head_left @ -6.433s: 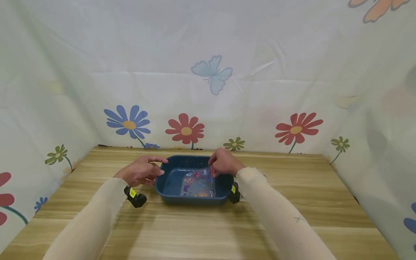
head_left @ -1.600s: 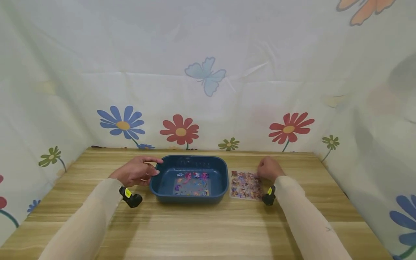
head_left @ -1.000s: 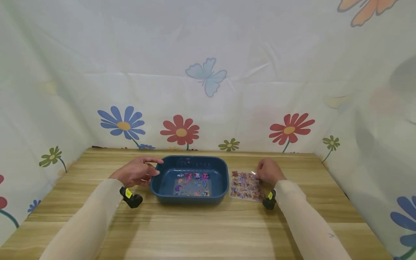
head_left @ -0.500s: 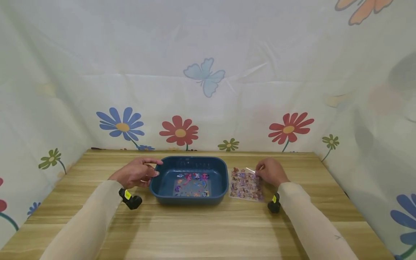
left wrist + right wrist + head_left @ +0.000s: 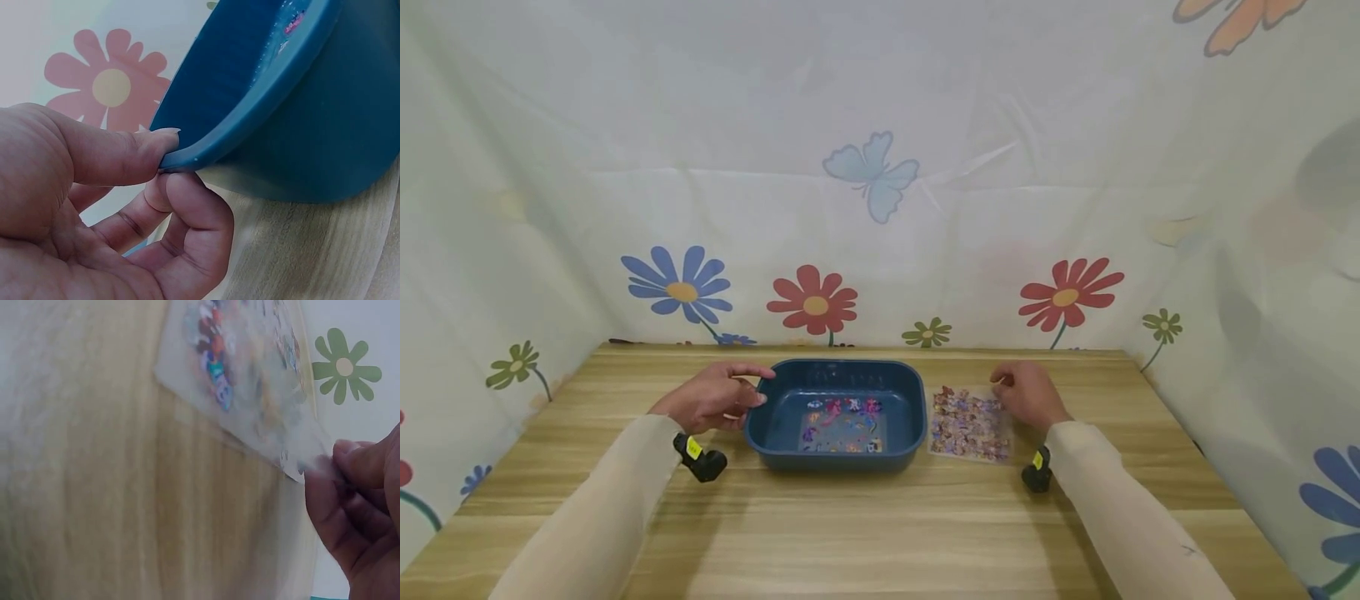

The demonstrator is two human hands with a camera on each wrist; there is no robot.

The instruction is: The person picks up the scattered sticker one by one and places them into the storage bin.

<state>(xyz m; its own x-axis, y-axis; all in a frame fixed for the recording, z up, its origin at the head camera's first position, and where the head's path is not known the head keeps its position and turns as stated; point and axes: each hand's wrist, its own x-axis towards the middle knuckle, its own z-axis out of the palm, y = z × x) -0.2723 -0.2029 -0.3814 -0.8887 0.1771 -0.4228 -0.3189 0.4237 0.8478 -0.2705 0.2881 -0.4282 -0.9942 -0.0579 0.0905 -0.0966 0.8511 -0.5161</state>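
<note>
My left hand (image 5: 706,402) pinches the left rim of a dark blue plastic basin (image 5: 835,462). In the left wrist view the thumb lies over the rim and curled fingers press it from outside. A clear sticker sheet (image 5: 842,433) with small colourful figures lies flat in the basin. To the basin's right, another clear sheet of stickers (image 5: 968,427), crowded with brownish and purple figures, lies on the table. My right hand (image 5: 1032,396) pinches that sheet's far right corner between thumb and forefinger; the right wrist view shows the corner raised. Whether several sheets are stacked there, I cannot tell.
The wood-grain table (image 5: 842,533) runs back to a white curtain (image 5: 1000,208) printed with flowers and a butterfly. Curtain also closes off both sides. A black wrist camera (image 5: 702,460) sits on the left wrist, and a similar camera (image 5: 1037,471) on the right.
Earlier my right hand was in the basin at the first sheet; it has since moved right to the sheet on the table. Lately it has only shifted slightly. The left hand keeps its place.
</note>
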